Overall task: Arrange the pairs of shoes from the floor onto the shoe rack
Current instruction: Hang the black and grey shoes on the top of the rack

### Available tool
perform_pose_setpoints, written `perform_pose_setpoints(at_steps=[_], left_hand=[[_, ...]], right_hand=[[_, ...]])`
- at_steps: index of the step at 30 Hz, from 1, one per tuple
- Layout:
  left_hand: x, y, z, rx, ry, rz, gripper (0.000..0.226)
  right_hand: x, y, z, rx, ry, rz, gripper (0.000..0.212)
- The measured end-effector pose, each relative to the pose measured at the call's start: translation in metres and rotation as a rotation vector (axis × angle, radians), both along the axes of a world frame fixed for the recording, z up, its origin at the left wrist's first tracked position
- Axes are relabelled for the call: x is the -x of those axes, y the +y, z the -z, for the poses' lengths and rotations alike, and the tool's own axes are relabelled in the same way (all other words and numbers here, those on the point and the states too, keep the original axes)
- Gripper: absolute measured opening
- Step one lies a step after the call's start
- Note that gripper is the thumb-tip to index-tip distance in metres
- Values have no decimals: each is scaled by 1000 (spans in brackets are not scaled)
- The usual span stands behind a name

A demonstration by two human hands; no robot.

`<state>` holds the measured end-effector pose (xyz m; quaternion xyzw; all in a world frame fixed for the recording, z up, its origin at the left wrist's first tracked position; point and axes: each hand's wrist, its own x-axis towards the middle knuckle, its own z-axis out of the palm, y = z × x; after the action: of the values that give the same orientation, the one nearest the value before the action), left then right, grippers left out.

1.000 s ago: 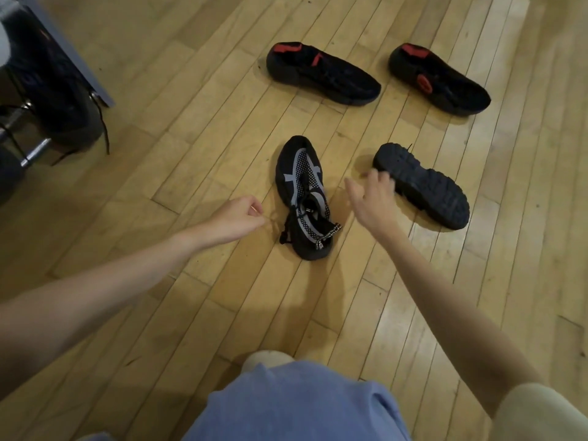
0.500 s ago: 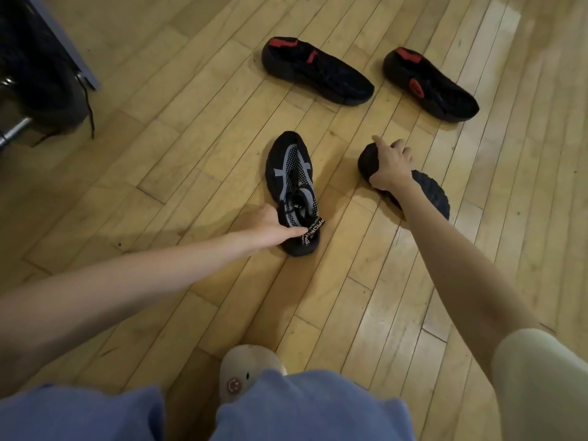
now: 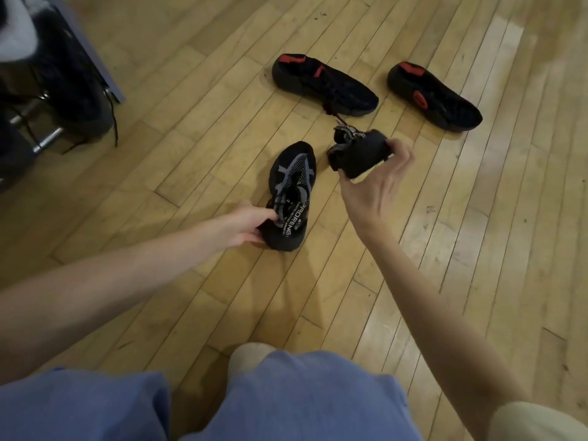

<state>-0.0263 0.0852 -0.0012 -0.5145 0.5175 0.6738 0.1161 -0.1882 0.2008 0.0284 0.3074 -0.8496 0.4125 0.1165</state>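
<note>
Gripping the heel of a grey-patterned black shoe [image 3: 291, 194] on the wooden floor [image 3: 445, 281], the left hand [image 3: 246, 224] curls round it. Raised just beside it, the right hand [image 3: 377, 183] holds its mate [image 3: 358, 152], apparently off the floor. Two red-trimmed black shoes [image 3: 324, 85] lie beyond; the shoe rack [image 3: 79, 39] stands far left.

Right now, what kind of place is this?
Probably a home entryway or a room by a shoe rack: wood floor, loose shoes such as the red-trimmed pair, and a metal rack holding dark shoes at upper left.
</note>
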Motion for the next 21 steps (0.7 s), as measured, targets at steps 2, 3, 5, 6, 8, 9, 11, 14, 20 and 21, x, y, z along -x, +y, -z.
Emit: perform_pose_setpoints(at_steps=[2,3,5,6,8,9,11,14,20,21], left_hand=[[-14,-13,-15,-37,25,-27,45],[-21,-20,-22,-36,27,-46,46],[-36,-33,-34,-54,31,-83,45],[-44,-37,-40,-65,35,-84,38],[-59,-41,-49,-24,28,-64,19],[-67,-43,-51,28,22,-70,17],[-86,-43,-58,117,36,-112,31],[-115,-46,-73,163,72,-190,45],[-163,-58,-120,363,130,-256,32],[-170,-59,-128,402,137,-262,34]], right_hand=[[-16,10,10,39,-78,72,82],[-23,15,13,41,-114,99,85],[-37,24,18,-3,-170,121,88],[-43,27,20,-45,-190,121,86],[-54,30,23,-131,-236,127,79],[-59,29,25,-162,-266,135,77],[-69,24,30,-192,-340,129,72],[-81,11,36,-155,-450,83,69],[-99,-20,13,57,-573,125,76],[-104,-25,7,83,-585,114,71]])
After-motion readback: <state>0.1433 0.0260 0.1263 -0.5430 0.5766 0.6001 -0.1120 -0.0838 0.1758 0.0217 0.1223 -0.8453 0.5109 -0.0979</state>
